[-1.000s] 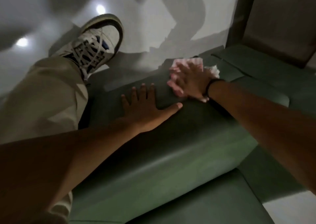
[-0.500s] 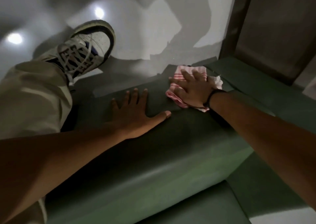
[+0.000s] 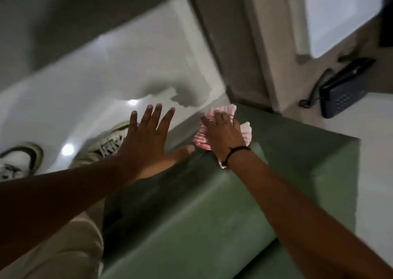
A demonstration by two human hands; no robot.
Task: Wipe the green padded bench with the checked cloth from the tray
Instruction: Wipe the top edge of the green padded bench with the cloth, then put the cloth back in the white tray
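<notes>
The green padded bench [image 3: 212, 219] runs from the lower middle up to the right. A red-and-white checked cloth [image 3: 223, 115] lies bunched at the bench's far end, and my right hand [image 3: 223, 138] lies flat on it, palm down, with a black band on the wrist. My left hand [image 3: 148, 138] is to the left of it with fingers spread, over the bench's left edge and holding nothing. The picture is blurred by motion.
A glossy white floor [image 3: 106, 83] lies left of the bench, with my two white sneakers [image 3: 108, 144] on it and beige trousers [image 3: 63, 246] below. A dark desk telephone [image 3: 344, 87] sits on a white surface at right. A brown wall panel [image 3: 234, 44] rises behind the bench.
The view has swung up and right, bringing the telephone and a second shoe into sight. My left hand has come off the bench top toward its left edge. My right hand stays on the cloth.
</notes>
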